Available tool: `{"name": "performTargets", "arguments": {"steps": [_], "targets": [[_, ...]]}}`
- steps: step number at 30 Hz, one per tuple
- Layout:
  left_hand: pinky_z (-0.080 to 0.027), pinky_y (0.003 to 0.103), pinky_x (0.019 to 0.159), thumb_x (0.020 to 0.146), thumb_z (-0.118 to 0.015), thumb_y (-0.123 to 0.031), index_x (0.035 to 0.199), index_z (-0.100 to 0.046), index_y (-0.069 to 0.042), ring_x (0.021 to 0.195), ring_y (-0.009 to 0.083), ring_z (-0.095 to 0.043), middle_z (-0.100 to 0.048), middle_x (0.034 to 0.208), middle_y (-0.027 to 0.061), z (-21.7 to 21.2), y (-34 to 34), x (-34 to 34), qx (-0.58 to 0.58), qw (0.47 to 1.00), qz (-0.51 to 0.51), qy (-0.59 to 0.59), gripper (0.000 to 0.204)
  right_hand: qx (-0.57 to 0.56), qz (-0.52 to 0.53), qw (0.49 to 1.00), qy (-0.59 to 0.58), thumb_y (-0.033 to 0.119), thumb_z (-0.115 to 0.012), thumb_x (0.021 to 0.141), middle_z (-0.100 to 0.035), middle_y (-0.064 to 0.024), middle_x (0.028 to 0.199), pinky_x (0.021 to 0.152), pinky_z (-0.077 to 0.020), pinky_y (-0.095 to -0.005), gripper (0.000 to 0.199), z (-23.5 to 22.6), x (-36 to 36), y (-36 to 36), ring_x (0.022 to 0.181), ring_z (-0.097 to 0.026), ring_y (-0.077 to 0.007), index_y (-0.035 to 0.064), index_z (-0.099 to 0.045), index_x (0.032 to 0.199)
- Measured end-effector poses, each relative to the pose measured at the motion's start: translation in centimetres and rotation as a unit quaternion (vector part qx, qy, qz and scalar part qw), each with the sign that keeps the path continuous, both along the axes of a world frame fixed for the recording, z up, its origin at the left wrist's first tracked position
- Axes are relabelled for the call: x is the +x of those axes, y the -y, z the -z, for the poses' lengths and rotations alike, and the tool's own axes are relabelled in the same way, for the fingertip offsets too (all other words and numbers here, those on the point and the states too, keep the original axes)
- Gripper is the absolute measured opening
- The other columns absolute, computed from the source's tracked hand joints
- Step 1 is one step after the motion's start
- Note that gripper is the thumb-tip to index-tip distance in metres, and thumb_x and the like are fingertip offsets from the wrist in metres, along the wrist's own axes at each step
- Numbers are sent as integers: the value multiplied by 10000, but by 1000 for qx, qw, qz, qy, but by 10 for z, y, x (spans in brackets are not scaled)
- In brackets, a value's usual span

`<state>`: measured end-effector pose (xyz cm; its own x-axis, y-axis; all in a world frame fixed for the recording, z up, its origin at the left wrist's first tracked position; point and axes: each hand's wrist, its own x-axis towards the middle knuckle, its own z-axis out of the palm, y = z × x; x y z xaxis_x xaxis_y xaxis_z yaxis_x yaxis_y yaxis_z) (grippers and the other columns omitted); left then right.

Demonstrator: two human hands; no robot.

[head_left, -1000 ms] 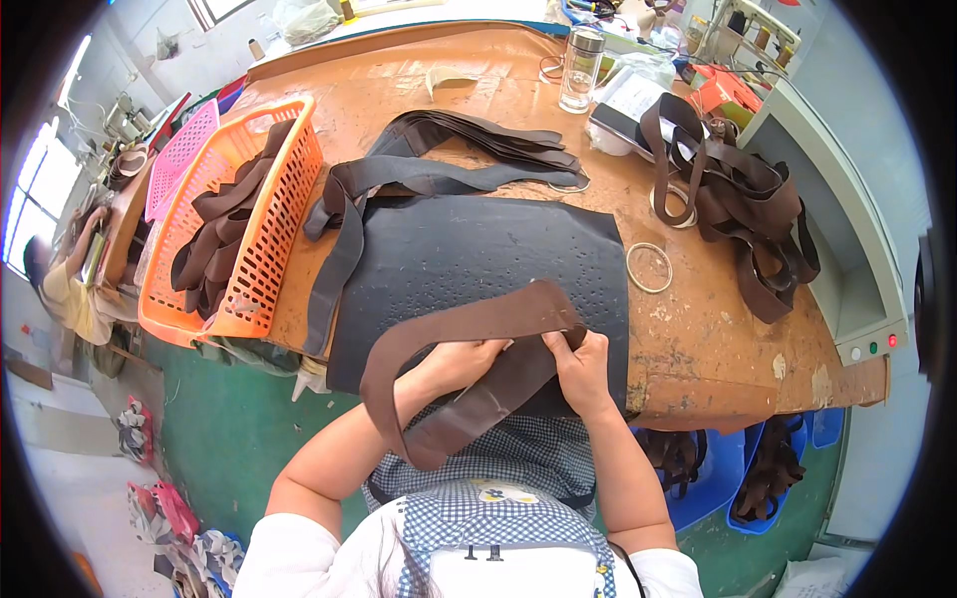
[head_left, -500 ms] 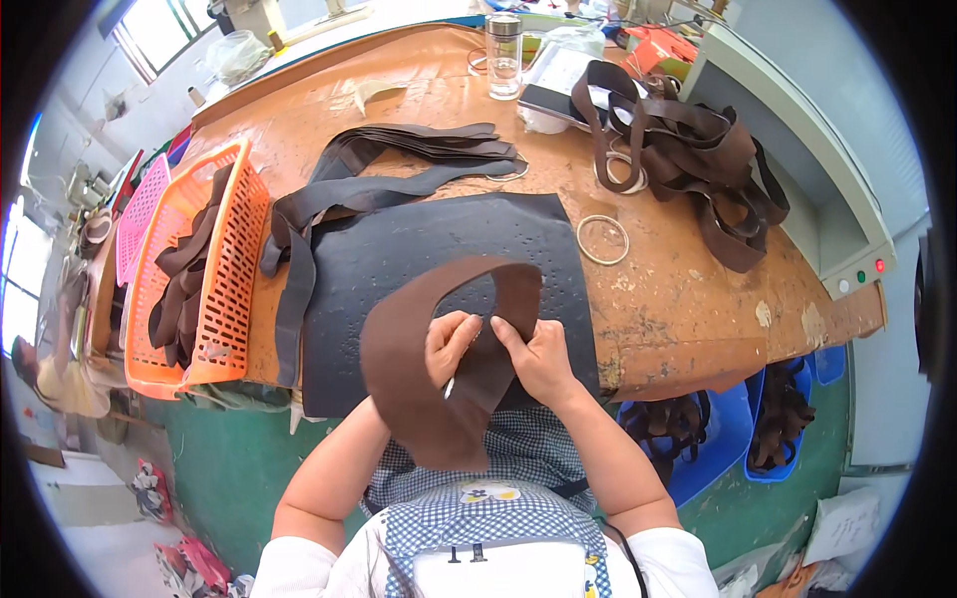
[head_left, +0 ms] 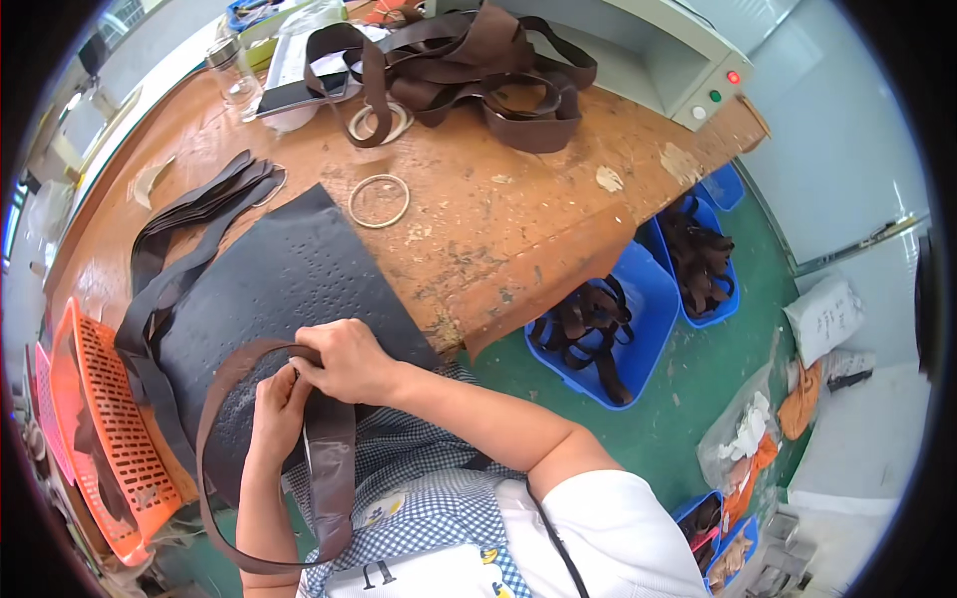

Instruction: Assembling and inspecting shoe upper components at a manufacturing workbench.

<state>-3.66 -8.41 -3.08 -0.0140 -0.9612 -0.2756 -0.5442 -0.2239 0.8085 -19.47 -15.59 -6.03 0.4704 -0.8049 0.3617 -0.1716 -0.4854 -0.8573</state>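
Observation:
A wide brown strap (head_left: 330,476) hangs in a big loop from my two hands, in front of my checked apron and over the edge of the black mat (head_left: 269,289). My right hand (head_left: 349,361) grips it from above, fingers curled around the band. Just below and to the left, my left hand (head_left: 276,407) pinches it between thumb and fingers. The hands almost touch. Part of the loop passes outside my left forearm. Dark strips (head_left: 189,224) lie folded along the mat's far left side.
An orange basket (head_left: 125,429) with brown strips is at the left. More straps (head_left: 469,75) are heaped by a grey machine (head_left: 688,100) at the back. A pale ring (head_left: 379,201) and a glass jar (head_left: 232,75) rest on the table. Blue bins (head_left: 638,309) stand on the floor.
The view has turned toward the right, showing more floor and bins. My hands have come closer together, and the strap loop now hangs lower and around my left forearm.

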Motion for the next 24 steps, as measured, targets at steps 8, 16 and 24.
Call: {"name": "performTargets", "arguments": {"steps": [8,16,24], "targets": [[-427,207,719,1013,-562,-125,977,-639,4,787,30,-510,-596,821,-54,4,3,-16,0,985,-50,-167,154,19,85,995,49,109,-654,839,-652,-175,795,648,-510,-487,113,-4,-6,5,758,-643,-408,23,-580,835],[-568,270,714,1056,-473,-197,1223,-603,39,818,145,-699,-722,980,115,-39,-20,2,36,961,-155,-225,318,-98,243,965,1,-149,-465,694,-673,-235,1006,869,-520,-380,621,-36,-97,82,984,-672,-324,0,-554,1290],[-571,286,707,1026,-485,-74,1166,-635,10,813,179,-714,-728,949,126,-7,-44,48,-92,949,-254,-162,222,-225,482,806,-259,48,-651,877,-517,-211,1405,1017,-465,-435,642,-40,-269,179,1254,-542,-384,100,-414,1471]]}}
